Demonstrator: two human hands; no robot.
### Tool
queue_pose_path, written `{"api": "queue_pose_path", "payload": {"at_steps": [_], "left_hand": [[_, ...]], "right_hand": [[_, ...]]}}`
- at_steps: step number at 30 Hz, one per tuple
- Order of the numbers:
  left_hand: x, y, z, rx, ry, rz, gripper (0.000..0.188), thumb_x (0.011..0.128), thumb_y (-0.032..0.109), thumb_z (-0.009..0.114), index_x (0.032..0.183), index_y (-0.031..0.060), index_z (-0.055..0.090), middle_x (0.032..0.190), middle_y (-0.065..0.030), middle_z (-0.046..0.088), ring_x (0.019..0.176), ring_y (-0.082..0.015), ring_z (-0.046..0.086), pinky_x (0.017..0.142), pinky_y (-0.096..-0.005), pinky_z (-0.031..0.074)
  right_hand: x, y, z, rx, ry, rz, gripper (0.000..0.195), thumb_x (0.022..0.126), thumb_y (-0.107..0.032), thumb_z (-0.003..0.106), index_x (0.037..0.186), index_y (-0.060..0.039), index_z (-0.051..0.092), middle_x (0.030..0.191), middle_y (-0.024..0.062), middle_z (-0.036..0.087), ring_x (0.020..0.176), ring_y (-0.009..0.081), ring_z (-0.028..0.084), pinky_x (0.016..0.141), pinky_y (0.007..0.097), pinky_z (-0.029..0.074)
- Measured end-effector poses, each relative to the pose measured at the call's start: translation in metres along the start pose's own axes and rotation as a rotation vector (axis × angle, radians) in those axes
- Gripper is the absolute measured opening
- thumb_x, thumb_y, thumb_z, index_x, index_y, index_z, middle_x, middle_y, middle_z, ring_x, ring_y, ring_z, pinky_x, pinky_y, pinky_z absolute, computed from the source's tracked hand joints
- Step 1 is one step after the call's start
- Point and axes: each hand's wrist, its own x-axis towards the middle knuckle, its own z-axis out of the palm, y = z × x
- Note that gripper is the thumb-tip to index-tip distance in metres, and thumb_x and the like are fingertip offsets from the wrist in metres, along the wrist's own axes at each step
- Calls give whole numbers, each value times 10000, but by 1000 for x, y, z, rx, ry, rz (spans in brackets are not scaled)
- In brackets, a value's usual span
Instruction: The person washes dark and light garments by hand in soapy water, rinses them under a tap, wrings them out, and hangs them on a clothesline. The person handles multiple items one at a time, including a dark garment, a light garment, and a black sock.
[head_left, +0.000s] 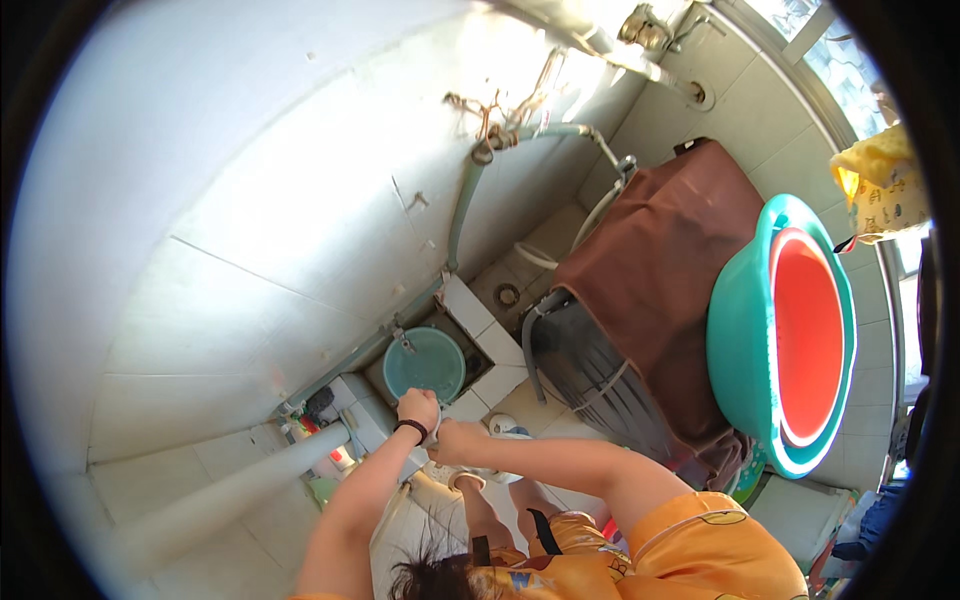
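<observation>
My left hand (418, 410), with a dark band at its wrist, is closed in a fist at the near rim of a round green basin (426, 364). My right hand (459, 443) is closed just beside it, a little nearer to my body. Both grip a small whitish thing (434, 430), perhaps a wet cloth, mostly hidden by my fingers. Water appears to stand in the basin. It sits in a low tiled trough (480, 360) under a metal tap (403, 339) on the wall.
A brown cover (667, 277) drapes over a grey machine to the right. On it rests a large teal basin (739, 337) with a red basin (806, 337) inside. A pale pipe (240, 480) crosses at left. Bottles (341, 456) stand by the trough; a floor drain (506, 295) lies beyond it.
</observation>
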Motion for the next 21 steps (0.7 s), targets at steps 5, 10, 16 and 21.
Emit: {"api": "queue_pose_path", "payload": {"at_steps": [5,10,16,21], "left_hand": [[-15,13,-25,-30,93,62,310,834,248,496,847,-4,676,846,-247,637,842,-397,617,771,-452,495],[-33,16,-45,-74,179,8,317,827,253,493,797,-11,665,805,-247,626,804,-400,611,744,-465,487],[-23,-8,-49,-544,92,123,310,872,270,533,777,-2,648,719,-136,644,647,-269,621,672,-397,507],[-61,40,-105,-1248,-179,255,511,889,490,532,1111,30,549,1112,-72,571,1007,-156,524,867,-293,410]], "right_hand": [[-14,-10,-3,-55,157,-68,538,718,-459,605,964,20,596,911,175,656,849,328,645,739,411,511],[-30,-29,-2,-63,139,-94,551,727,-471,594,964,27,593,913,183,651,850,343,641,744,425,510],[-51,-34,-29,19,152,-141,631,676,-541,648,975,14,616,916,214,655,864,349,641,768,402,504],[-76,-5,-54,383,399,-115,659,670,-587,676,969,0,661,850,141,669,810,238,640,752,341,482]]}}
